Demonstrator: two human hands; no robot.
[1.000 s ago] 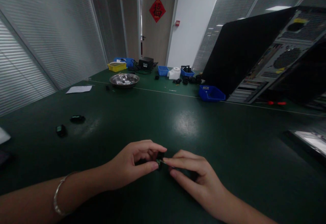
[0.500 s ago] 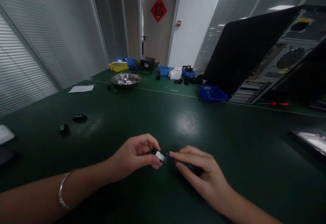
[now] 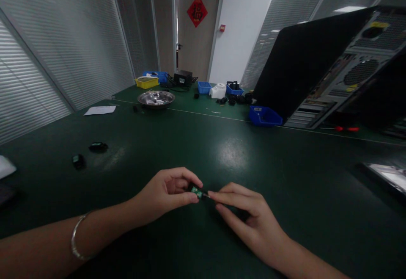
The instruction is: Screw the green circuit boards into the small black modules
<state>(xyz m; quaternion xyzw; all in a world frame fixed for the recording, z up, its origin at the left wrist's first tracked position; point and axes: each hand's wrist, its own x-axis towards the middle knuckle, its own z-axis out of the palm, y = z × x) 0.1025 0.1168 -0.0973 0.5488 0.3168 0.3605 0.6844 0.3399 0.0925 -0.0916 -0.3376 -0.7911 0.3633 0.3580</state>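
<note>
Between the thumb and fingers of my left hand (image 3: pixel 173 189) is a small circuit board in a black housing (image 3: pixel 196 192), its green face turned up. My right hand (image 3: pixel 247 211) pinches a thin metallic piece (image 3: pixel 205 195), whose tip meets the right end of the housing; most of it is hidden by the fingers, so its kind is unclear. Two similar small black housings, one (image 3: pixel 98 147) farther off and one (image 3: pixel 78 161) nearer, lie on the green tabletop (image 3: pixel 190 147) to the left.
A steel bowl (image 3: pixel 156 98) holding small pieces stands toward the back, near a white paper (image 3: pixel 100 110). A blue bin (image 3: pixel 265 116) sits beside a large black computer case (image 3: pixel 304 63) on the right. A red-handled screwdriver (image 3: pixel 347 129) lies near it.
My left hand has tilted the circuit board so its green face shows more plainly. The metallic piece in my right hand has moved slightly left and now touches the housing's end.
</note>
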